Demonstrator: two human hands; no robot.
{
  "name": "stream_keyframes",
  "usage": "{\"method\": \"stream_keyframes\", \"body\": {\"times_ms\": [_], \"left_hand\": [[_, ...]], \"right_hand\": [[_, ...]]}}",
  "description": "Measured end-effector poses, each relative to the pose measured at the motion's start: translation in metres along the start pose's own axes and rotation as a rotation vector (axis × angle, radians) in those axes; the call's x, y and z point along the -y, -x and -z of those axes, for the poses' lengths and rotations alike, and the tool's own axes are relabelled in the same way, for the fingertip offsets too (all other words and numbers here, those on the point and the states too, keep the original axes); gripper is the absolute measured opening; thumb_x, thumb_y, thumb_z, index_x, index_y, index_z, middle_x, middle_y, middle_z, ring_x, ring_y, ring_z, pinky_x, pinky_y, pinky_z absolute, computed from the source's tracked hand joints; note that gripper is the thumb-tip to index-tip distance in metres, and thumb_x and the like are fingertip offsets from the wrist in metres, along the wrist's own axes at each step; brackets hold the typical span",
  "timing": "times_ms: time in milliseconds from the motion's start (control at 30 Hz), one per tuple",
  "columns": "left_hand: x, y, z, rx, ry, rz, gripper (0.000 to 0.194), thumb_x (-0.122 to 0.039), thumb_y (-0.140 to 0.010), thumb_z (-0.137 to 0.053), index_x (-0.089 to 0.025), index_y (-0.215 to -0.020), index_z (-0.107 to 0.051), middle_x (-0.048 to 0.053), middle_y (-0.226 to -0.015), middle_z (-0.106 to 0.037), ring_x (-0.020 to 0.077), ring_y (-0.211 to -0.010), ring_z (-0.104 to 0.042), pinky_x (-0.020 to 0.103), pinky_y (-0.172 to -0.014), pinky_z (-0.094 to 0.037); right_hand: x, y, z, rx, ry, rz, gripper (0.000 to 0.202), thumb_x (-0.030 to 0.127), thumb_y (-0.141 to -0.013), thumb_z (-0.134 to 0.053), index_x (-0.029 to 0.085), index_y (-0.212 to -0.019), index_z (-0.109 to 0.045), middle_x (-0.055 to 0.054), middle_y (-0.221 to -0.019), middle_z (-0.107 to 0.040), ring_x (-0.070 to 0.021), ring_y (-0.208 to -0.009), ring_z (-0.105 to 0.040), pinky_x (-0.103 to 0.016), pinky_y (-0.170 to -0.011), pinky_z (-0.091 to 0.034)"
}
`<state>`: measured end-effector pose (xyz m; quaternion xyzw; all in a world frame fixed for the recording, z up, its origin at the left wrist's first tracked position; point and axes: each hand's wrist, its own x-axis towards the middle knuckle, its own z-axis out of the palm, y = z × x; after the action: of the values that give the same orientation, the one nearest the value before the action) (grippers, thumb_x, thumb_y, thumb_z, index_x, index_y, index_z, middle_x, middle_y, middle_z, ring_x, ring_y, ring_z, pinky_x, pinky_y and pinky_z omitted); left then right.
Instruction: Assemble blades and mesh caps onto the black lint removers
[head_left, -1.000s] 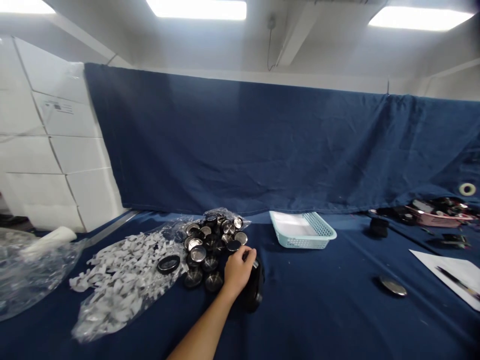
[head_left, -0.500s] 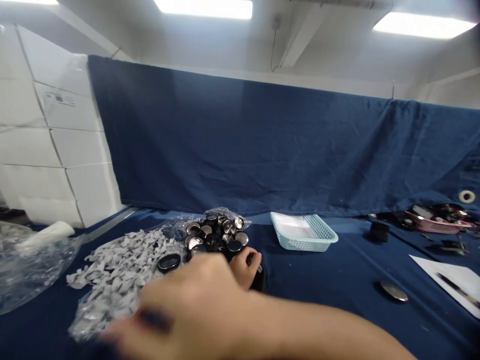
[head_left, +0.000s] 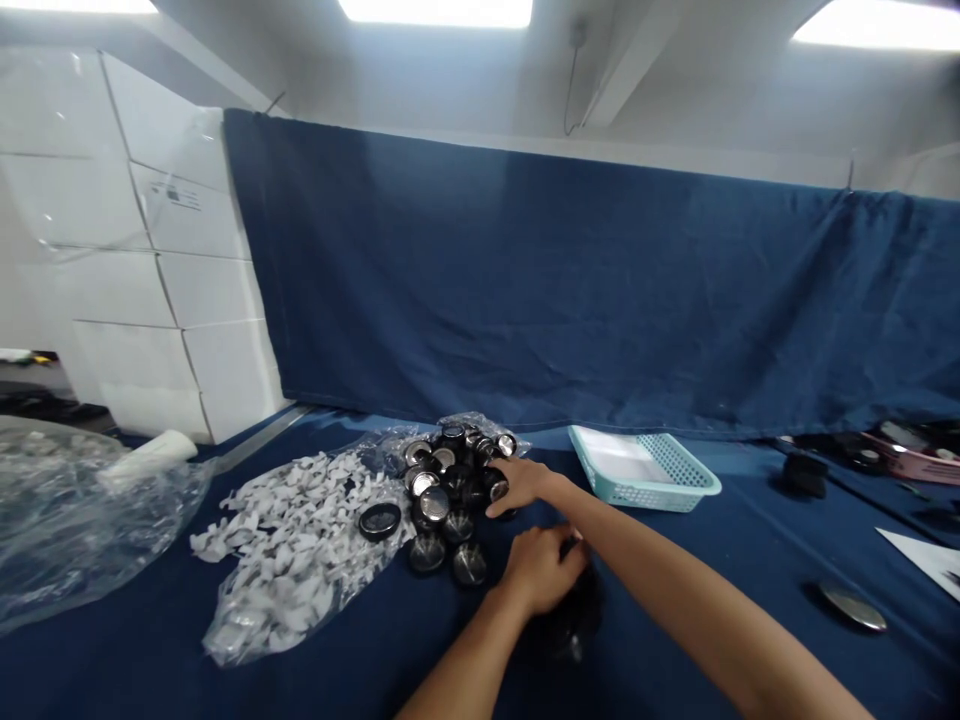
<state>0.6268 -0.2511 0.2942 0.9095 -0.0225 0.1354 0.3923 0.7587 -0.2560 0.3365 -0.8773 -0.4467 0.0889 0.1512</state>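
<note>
My right hand [head_left: 521, 483] reaches across to a pile of round black and silver caps [head_left: 457, 480]. Its thumb and fingers are apart at the pile's right edge, around one cap. Closer to me, my left hand [head_left: 544, 570] is curled closed. Whatever it grips is mostly hidden behind the fingers. Just below and right of it is a blurred dark object [head_left: 570, 625] whose kind I cannot make out. A black ring-like cap [head_left: 379, 521] lies on a clear plastic bag with many small white plastic pieces [head_left: 300, 540].
A light blue basket [head_left: 652, 495] with white paper inside stands behind my right forearm. At the right are an oval silver object [head_left: 851, 607], a paper sheet [head_left: 926, 560] and a pink basket [head_left: 915, 462]. White boxes [head_left: 172, 270] and plastic wrap [head_left: 90, 540] occupy the left.
My right hand has gone from the near foreground, in front of the white pieces, to the cap pile. The left hand now shows closer to me. The view has shifted.
</note>
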Motion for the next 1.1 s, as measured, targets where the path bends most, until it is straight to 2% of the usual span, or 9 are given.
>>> {"method": "stream_keyframes", "body": {"times_ms": [100, 200, 300, 400, 467, 533, 767, 933, 1100], "left_hand": [[0.005, -0.003, -0.002, 0.014, -0.025, 0.009, 0.033, -0.045, -0.090, -0.043, -0.029, -0.101, -0.070, 0.003, -0.102, -0.074, 0.0273, -0.098, -0.067, 0.032, -0.081, -0.048], [0.010, -0.006, -0.004, 0.029, -0.027, 0.019, 0.037, -0.047, -0.090, -0.042, -0.026, -0.100, -0.071, 0.004, -0.100, -0.074, 0.0272, -0.095, -0.067, 0.033, -0.079, -0.049], [0.013, -0.007, -0.005, 0.036, -0.004, 0.015, 0.039, -0.049, -0.090, -0.041, -0.025, -0.100, -0.070, 0.003, -0.101, -0.074, 0.0258, -0.094, -0.067, 0.033, -0.081, -0.049], [0.014, -0.007, -0.007, 0.029, 0.020, -0.002, 0.042, -0.050, -0.091, -0.039, -0.025, -0.104, -0.069, 0.002, -0.108, -0.072, 0.0247, -0.102, -0.064, 0.033, -0.088, -0.047], [0.013, -0.006, -0.007, 0.032, 0.030, -0.009, 0.043, -0.051, -0.091, -0.039, -0.025, -0.105, -0.069, 0.002, -0.110, -0.071, 0.0243, -0.104, -0.063, 0.033, -0.091, -0.045], [0.013, -0.005, -0.007, 0.040, 0.033, -0.009, 0.043, -0.052, -0.091, -0.038, -0.025, -0.102, -0.070, 0.002, -0.106, -0.072, 0.0240, -0.101, -0.064, 0.033, -0.090, -0.046], [0.015, -0.004, -0.005, 0.064, 0.030, 0.031, 0.049, -0.056, -0.091, -0.034, -0.024, -0.096, -0.071, 0.003, -0.091, -0.074, 0.0232, -0.088, -0.066, 0.032, -0.079, -0.048], [0.016, -0.004, -0.004, 0.082, 0.021, 0.066, 0.052, -0.060, -0.090, -0.033, -0.026, -0.100, -0.071, 0.003, -0.094, -0.075, 0.0248, -0.091, -0.068, 0.033, -0.079, -0.049], [0.015, -0.003, -0.003, 0.090, -0.002, 0.080, 0.054, -0.061, -0.091, -0.030, -0.028, -0.102, -0.071, 0.003, -0.094, -0.075, 0.0243, -0.089, -0.069, 0.033, -0.080, -0.049]], "right_hand": [[0.001, -0.001, -0.008, 0.017, 0.077, 0.023, 0.088, 0.054, -0.053, -0.082, 0.022, -0.130, -0.054, -0.014, -0.130, -0.057, -0.0390, -0.119, -0.051, -0.047, -0.098, -0.041], [0.000, 0.006, -0.014, 0.021, 0.135, 0.051, 0.073, 0.056, -0.062, -0.075, 0.019, -0.123, -0.059, -0.017, -0.129, -0.055, -0.0416, -0.119, -0.049, -0.051, -0.098, -0.039], [-0.004, 0.016, -0.017, 0.057, 0.157, 0.096, 0.067, 0.065, -0.067, -0.068, 0.020, -0.115, -0.063, -0.015, -0.125, -0.056, -0.0390, -0.116, -0.051, -0.050, -0.096, -0.041], [-0.009, 0.022, -0.018, 0.089, 0.157, 0.129, 0.078, 0.075, -0.060, -0.066, 0.020, -0.116, -0.062, -0.015, -0.124, -0.055, -0.0371, -0.114, -0.052, -0.047, -0.094, -0.043], [-0.012, 0.022, -0.019, 0.099, 0.156, 0.149, 0.086, 0.075, -0.052, -0.072, 0.020, -0.117, -0.060, -0.015, -0.125, -0.053, -0.0378, -0.114, -0.051, -0.048, -0.094, -0.044], [-0.013, 0.020, -0.020, 0.102, 0.155, 0.172, 0.087, 0.070, -0.047, -0.077, 0.020, -0.115, -0.061, -0.014, -0.123, -0.053, -0.0368, -0.112, -0.051, -0.047, -0.093, -0.044], [-0.014, 0.010, -0.024, 0.068, 0.114, 0.190, 0.065, 0.058, -0.042, -0.084, 0.021, -0.092, -0.067, -0.008, -0.106, -0.057, -0.0292, -0.099, -0.054, -0.039, -0.086, -0.046], [-0.017, -0.003, -0.025, -0.025, 0.031, 0.101, 0.032, 0.039, -0.060, -0.077, 0.020, -0.083, -0.065, -0.005, -0.091, -0.062, -0.0241, -0.088, -0.058, -0.032, -0.076, -0.046], [-0.013, -0.023, -0.021, -0.094, -0.120, -0.007, 0.017, 0.025, -0.062, -0.074, 0.019, -0.075, -0.065, 0.000, -0.070, -0.064, -0.0179, -0.070, -0.061, -0.025, -0.062, -0.045]]}}
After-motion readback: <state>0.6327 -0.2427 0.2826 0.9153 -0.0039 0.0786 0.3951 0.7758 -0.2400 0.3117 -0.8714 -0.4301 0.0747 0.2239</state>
